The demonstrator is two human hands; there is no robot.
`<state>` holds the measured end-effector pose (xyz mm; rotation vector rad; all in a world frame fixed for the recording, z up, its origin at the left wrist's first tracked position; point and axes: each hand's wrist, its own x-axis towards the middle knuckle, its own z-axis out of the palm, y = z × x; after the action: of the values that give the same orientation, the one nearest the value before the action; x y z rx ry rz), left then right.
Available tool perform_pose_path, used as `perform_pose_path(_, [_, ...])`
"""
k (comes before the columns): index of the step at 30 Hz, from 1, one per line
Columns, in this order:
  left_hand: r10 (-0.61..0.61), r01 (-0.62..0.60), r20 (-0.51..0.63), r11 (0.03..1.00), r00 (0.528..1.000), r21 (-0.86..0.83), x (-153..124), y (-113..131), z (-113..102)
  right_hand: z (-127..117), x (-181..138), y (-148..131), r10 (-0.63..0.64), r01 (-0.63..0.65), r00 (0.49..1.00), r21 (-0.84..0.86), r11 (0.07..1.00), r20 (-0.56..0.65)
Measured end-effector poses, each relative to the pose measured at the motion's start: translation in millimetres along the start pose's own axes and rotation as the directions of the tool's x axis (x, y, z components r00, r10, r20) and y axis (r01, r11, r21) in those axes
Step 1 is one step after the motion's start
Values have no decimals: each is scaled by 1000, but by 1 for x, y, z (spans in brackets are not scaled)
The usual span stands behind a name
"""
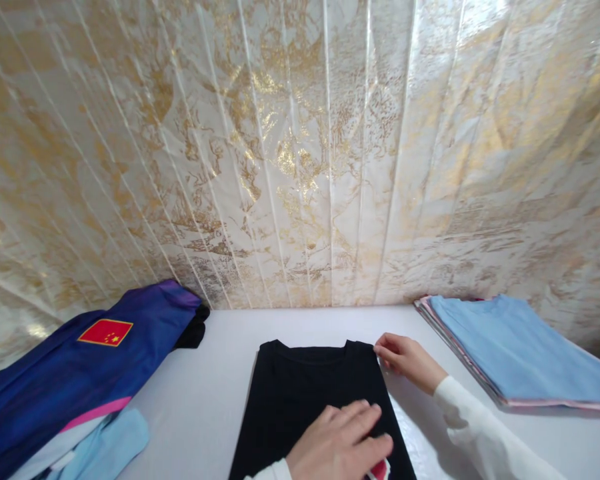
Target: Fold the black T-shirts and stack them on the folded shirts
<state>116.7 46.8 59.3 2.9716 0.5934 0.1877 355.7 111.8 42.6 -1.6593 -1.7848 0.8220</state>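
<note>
Pinching a shoulder corner of the black T-shirt at lower centre, the right hand apparently squares its edge; the left hand lies splayed over the front, probably steadying it.

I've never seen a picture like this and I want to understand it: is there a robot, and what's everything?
There's no robot, just a person's bare left hand and right hand. The camera is worn on their head, looking forward and down. On a white table lies a folded black cloth T-shirt. The left hand rests spread on it. The right hand's fingers are at its shoulder corner; I can't tell whether they pinch it. At the left lies a dark-blue cloth garment with a red patch; at the right, a folded light-blue shirt tops a stack. Behind hangs a shiny white-and-gold sheet.
</note>
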Motion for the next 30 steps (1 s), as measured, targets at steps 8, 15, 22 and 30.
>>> perform_pose_path(8, [229, -214, -108, 967, 967, 139, 48, 16, 31, 8, 3, -5, 78, -82, 994, 55, 995, 74])
perform_pose_path(15, [220, -211, -135, 974, 966, 76, 46, 16, 33, 13, 7, -7, 100, -116, 989, 150, 982, 112])
perform_pose_path(22, [228, -239, -126, 967, 966, -85, 44, 13, 30, 12, 4, -14, 158, -185, 978, 212, 960, 136])
perform_pose_path(30, [-74, 36, -286, 990, 955, -135, 37, 10, 23, -4, -18, -12, 170, -379, 852, 358, 853, 495])
